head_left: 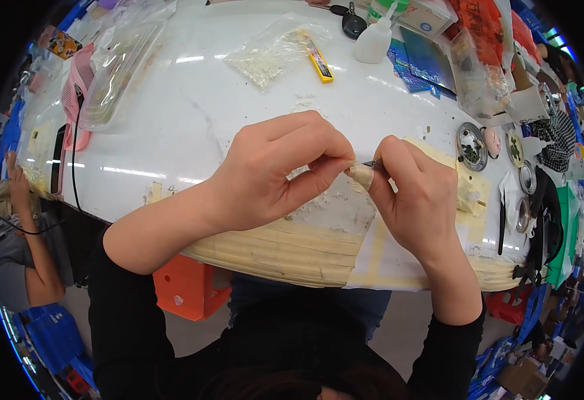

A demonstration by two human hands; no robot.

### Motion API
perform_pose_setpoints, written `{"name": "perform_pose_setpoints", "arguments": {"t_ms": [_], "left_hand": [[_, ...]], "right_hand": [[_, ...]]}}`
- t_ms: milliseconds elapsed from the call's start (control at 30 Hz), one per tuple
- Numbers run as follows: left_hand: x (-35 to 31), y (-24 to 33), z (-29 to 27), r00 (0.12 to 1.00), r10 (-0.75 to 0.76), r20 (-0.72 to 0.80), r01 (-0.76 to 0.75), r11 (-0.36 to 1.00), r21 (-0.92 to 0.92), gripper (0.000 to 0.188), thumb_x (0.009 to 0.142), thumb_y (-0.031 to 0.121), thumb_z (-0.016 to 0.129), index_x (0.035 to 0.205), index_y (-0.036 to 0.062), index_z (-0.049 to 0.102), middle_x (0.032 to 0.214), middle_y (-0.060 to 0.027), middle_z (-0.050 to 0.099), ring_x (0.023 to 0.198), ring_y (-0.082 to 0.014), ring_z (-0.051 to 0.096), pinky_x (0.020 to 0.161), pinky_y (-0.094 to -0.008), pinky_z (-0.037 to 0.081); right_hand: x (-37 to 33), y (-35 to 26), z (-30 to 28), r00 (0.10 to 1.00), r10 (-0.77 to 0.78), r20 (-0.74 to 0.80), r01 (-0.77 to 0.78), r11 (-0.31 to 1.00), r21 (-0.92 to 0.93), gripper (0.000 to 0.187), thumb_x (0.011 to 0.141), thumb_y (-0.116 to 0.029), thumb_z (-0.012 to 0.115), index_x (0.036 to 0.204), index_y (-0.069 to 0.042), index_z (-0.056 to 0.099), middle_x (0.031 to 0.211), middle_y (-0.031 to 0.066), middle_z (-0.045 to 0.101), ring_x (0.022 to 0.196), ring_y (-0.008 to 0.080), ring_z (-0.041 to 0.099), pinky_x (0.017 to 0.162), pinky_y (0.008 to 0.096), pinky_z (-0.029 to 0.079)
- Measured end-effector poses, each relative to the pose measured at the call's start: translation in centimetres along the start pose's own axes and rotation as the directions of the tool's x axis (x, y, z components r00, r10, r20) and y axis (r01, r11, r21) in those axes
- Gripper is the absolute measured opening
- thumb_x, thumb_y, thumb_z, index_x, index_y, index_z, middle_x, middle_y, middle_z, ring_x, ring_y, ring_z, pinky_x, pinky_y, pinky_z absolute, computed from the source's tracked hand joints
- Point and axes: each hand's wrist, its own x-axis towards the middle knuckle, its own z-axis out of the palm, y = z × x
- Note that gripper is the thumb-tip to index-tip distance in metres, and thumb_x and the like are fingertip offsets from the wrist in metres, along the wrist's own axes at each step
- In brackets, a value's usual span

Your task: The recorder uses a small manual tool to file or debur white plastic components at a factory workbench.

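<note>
Crowded workshop, white glossy surface (192,127) with its near edge wrapped in strips of beige masking tape (285,250); orange plastic stool (188,287) below. Clear plastic lidded tray (115,73) lies far left on the surface, clear zip bag of white granules (272,50) at top centre, small white squeeze bottle (375,41) right of that, yellow utility knife (318,63) between bag and bottle. Round metal dishes (472,145) sit at the right edge.

Left hand (275,170): fingers curled tight, thumb and forefinger pinched on something tiny at the tips, too small to tell what. Right hand (415,193): fingers closed on a thin dark metal tool (372,163), tip pointing toward the left pinch. A small cream tapered piece (362,177) sits between both hands, just above the surface; which hand carries it, cannot tell.

Judgement: fine detail work; best done with wrists braced on the taped edge, light tool pressure, piece kept steady in the pinch.
</note>
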Motion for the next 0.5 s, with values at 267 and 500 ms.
{"name": "perform_pose_setpoints", "arguments": {"t_ms": [267,500], "left_hand": [[0.14,-0.06,0.07,0.997,0.070,-0.012,-0.070,0.997,0.045,0.016,0.079,-0.008,0.068,0.092,-0.0003,0.064,0.082,-0.0079,0.066,0.070,-0.0201,0.061,0.061,-0.0284,0.049],[0.27,-0.04,-0.13,0.997,0.071,0.009,-0.071,0.996,0.055,0.017,0.078,-0.009,0.068,0.092,-0.0002,0.064,0.082,-0.0077,0.066,0.071,-0.0204,0.062,0.061,-0.0288,0.049]], "right_hand": [[0.02,0.35,0.27,0.998,-0.054,-0.024,0.052,0.996,-0.078,0.027,0.082,-0.025,0.071,0.077,-0.010,0.050,0.061,0.0021,0.049,0.048,0.0201,0.053,0.041,0.0329,0.039],[-0.03,0.09,-0.07,1.000,-0.029,0.012,0.030,0.998,-0.061,0.021,0.078,-0.010,0.070,0.078,-0.006,0.050,0.064,0.0067,0.049,0.053,0.0255,0.052,0.047,0.0358,0.039]]}}
